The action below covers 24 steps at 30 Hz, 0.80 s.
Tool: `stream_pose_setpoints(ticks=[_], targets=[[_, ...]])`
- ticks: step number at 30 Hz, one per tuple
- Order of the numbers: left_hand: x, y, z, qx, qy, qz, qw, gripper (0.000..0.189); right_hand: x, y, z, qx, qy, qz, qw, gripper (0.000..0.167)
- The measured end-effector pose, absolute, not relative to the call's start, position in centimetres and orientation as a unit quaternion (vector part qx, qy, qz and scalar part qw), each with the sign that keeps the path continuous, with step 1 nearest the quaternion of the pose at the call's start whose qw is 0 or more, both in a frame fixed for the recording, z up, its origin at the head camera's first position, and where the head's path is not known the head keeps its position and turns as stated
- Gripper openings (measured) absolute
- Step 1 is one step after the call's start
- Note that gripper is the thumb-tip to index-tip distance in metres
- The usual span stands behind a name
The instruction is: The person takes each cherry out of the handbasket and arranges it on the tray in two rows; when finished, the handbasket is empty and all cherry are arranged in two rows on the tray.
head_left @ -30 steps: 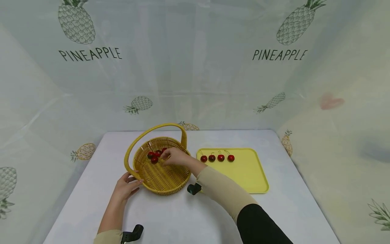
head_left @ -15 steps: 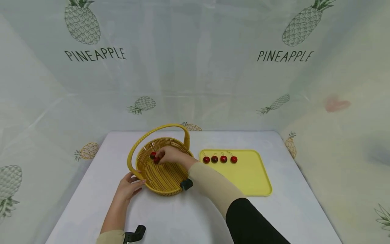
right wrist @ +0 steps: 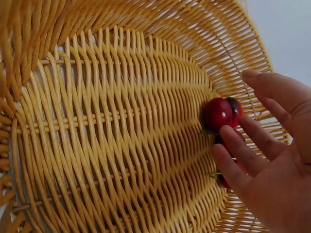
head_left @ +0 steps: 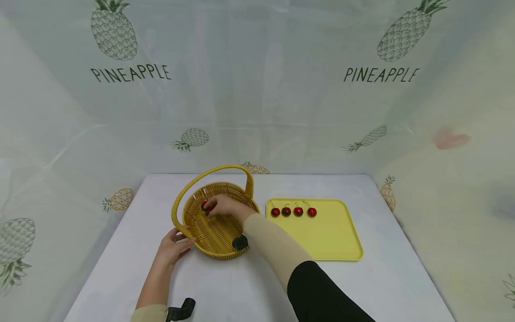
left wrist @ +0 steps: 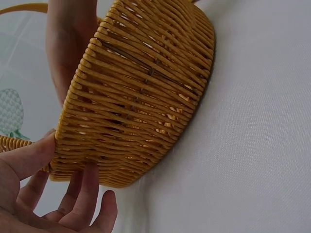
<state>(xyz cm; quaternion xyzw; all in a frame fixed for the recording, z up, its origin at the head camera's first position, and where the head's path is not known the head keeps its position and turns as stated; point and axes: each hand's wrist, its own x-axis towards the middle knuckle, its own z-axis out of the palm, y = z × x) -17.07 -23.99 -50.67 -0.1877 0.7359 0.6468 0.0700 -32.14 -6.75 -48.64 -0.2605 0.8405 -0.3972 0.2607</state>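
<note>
A yellow woven basket with a tall arched handle stands left of centre on the table. My left hand grips its near-left rim by the foot of the handle; in the left wrist view the thumb lies at the rim and fingers press the outer wall. Inside the basket, my right hand reaches to the far-left side. Its fingers are spread and lightly bent, right at a small cluster of dark red cherries. Some of those cherries are partly hidden behind the fingers.
Right of the basket lies a yellow rectangular tray, with several stemmed cherries in a row along its far edge. The right forearm crosses over the tray's near-left corner. A pineapple-print curtain hangs behind the white table.
My right hand has moved left and deeper into the basket, over the cherries, covering more of them. The left hand keeps its hold on the rim. The head view has shifted slightly.
</note>
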Motion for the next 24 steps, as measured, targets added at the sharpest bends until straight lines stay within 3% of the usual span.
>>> stream_pose_setpoints(ticks=[24], targets=[[-17.0, -23.9, -50.6, -0.190, 0.739, 0.643, 0.061, 0.054, -32.1, -8.2, -49.6, -0.277, 0.875, -0.293, 0.267, 0.045]])
